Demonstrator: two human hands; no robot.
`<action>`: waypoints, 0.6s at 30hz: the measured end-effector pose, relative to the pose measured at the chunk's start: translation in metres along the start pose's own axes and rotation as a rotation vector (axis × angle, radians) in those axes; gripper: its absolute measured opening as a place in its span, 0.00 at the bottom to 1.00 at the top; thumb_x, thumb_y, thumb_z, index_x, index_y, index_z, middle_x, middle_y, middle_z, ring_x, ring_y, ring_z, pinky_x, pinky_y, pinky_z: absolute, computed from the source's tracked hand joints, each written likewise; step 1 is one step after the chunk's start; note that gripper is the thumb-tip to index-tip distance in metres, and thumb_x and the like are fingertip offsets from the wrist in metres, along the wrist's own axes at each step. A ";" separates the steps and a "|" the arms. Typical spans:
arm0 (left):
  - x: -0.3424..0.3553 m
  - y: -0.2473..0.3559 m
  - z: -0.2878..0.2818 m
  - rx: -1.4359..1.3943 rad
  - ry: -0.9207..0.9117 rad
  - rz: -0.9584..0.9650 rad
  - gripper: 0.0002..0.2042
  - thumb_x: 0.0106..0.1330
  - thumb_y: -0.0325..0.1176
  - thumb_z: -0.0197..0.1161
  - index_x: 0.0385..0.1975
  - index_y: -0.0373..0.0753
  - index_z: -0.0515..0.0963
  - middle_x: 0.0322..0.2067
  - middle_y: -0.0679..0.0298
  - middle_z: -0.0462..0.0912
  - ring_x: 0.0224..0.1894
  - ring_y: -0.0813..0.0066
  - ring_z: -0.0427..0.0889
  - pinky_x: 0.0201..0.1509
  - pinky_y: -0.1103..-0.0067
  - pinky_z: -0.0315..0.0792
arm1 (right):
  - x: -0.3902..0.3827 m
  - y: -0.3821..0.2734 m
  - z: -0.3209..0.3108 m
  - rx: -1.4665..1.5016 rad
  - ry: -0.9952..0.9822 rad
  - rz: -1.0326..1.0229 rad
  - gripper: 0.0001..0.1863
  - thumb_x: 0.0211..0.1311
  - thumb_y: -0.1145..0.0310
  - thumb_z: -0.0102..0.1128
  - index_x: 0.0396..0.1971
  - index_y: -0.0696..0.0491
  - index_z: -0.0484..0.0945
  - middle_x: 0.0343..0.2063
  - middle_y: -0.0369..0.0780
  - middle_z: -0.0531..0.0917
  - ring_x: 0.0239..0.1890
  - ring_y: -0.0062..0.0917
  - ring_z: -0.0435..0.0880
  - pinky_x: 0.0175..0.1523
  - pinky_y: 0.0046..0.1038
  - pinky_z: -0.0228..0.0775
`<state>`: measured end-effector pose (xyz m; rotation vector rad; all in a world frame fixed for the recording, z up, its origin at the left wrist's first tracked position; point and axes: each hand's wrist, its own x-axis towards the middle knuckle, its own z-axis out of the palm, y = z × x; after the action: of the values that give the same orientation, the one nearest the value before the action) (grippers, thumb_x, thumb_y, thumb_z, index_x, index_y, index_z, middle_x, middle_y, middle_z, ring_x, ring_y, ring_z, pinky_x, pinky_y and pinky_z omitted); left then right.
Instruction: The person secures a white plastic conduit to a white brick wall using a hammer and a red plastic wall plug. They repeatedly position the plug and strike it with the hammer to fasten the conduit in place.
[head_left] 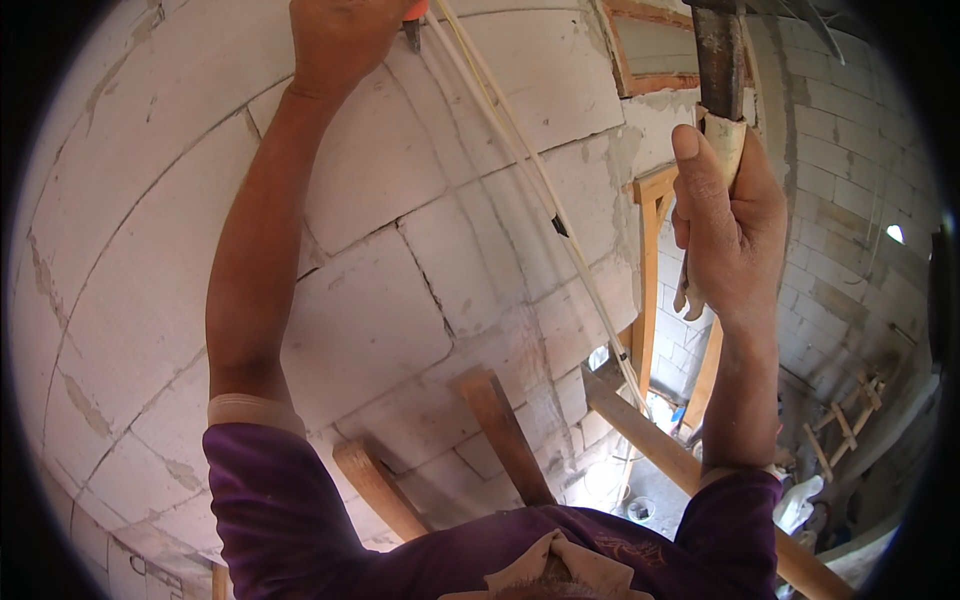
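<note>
High on the left, my left hand [345, 35] is closed against the pale block wall [370, 310], its fingers partly cut off by the top edge. An orange piece [416, 9] with a short dark tip shows at its finger side; its kind is unclear. My right hand [730, 230] is wrapped around the pale handle of a tool with a wide dark metal part [719, 60], held upright; its top runs out of view. Between my hands, thin white and yellowish conduits [525, 150] run diagonally down the wall, bound with black tape [560, 227].
Two wooden beams [505, 435] stick out near my chest. A long timber pole [640, 430] crosses at lower right. Beyond my right arm are a wooden frame [648, 280], another block wall [840, 160] and a wooden ladder-like piece [845, 430]. A bucket [641, 510] stands far below.
</note>
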<state>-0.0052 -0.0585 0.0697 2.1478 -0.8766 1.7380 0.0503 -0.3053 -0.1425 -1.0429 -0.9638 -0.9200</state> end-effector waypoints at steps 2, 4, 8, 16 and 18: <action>-0.001 0.001 0.001 0.014 -0.015 0.025 0.15 0.62 0.29 0.75 0.45 0.31 0.81 0.33 0.67 0.85 0.32 0.86 0.82 0.36 0.84 0.77 | 0.003 0.000 0.005 -0.031 0.017 -0.007 0.17 0.76 0.53 0.59 0.37 0.54 0.77 0.13 0.27 0.70 0.14 0.08 0.67 0.20 0.15 0.57; -0.002 0.002 0.003 0.055 -0.022 0.050 0.15 0.62 0.30 0.75 0.45 0.31 0.81 0.32 0.67 0.85 0.32 0.86 0.82 0.35 0.84 0.77 | 0.010 0.001 0.009 -0.059 0.035 -0.053 0.18 0.75 0.52 0.60 0.37 0.54 0.77 0.14 0.27 0.71 0.14 0.08 0.67 0.20 0.15 0.57; -0.002 0.006 0.007 0.137 -0.035 0.084 0.16 0.61 0.31 0.76 0.45 0.31 0.81 0.31 0.67 0.85 0.31 0.86 0.81 0.35 0.84 0.77 | 0.037 -0.008 0.012 -0.030 0.089 -0.148 0.17 0.74 0.52 0.62 0.37 0.53 0.78 0.15 0.27 0.71 0.15 0.07 0.67 0.20 0.15 0.56; -0.008 0.004 0.008 0.143 -0.078 0.137 0.17 0.60 0.32 0.77 0.45 0.32 0.82 0.32 0.66 0.86 0.33 0.86 0.81 0.37 0.83 0.77 | 0.055 -0.004 0.045 -0.156 -0.083 -0.086 0.16 0.75 0.61 0.57 0.44 0.61 0.77 0.23 0.40 0.81 0.30 0.22 0.82 0.36 0.28 0.72; -0.007 -0.002 0.003 0.073 -0.077 0.120 0.17 0.60 0.31 0.77 0.46 0.33 0.82 0.33 0.66 0.86 0.34 0.86 0.81 0.38 0.84 0.77 | 0.059 -0.022 0.041 -0.140 -0.024 -0.069 0.15 0.75 0.62 0.57 0.45 0.61 0.77 0.24 0.38 0.82 0.31 0.22 0.82 0.36 0.28 0.72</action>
<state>-0.0025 -0.0569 0.0627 2.2649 -0.9958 1.7799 0.0397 -0.2796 -0.0725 -1.1465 -0.9706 -1.0457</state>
